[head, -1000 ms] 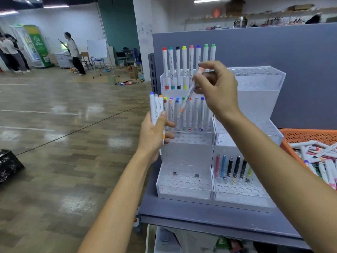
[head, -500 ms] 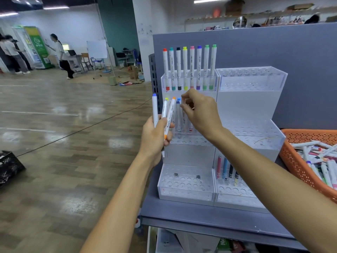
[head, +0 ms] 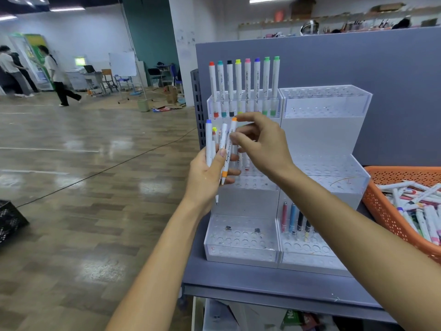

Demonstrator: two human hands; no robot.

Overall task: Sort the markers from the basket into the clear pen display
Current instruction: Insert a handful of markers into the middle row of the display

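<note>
My left grip (head: pixel 205 177) stayed clamped round the bundle of markers (head: pixel 210 149), held upright in front of the display's left half, as it was half a second before. My right grip (head: pixel 265 146) had left the middle tier and come across to the bundle, thumb and forefinger pinched on the orange-capped marker (head: pixel 227 156) near its top. That marker was a slim white barrel with script lettering, orange at both ends, tilted slightly right. Behind stood the clear display (head: pixel 324 139), hard stepped plastic pierced with round holes, with eight top-row markers (head: pixel 247 84) upright in it. At far right on the grey bench (head: pixel 262 283), the orange basket (head: pixel 386 211), perforated plastic, held a loose heap of markers.
</note>
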